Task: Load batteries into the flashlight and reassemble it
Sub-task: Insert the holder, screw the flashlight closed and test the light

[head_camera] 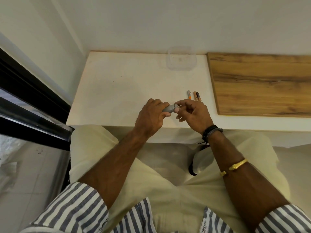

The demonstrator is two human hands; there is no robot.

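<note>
Flashlight [169, 109]: grey, with a lighter silvery end on its right.
Left battery [189, 95]: silver-grey, orange at the near end.
Middle battery [195, 96]: pale tan.
Right battery [198, 96]: dark, black-brown, lighter at the near end.
Table [117, 84]: plain white.
Board [260, 84]: brown wood grain with darker streaks, on the far right.
Sleeves [75, 207]: blue-and-white stripes.
Trousers [168, 190]: pale cream.
Wristband [211, 131]: black.
Bangle [238, 164]: gold.

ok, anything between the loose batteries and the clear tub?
No. In the head view, only bare white tabletop separates the three small cylindrical batteries from the clear rectangular plastic tub.
</note>
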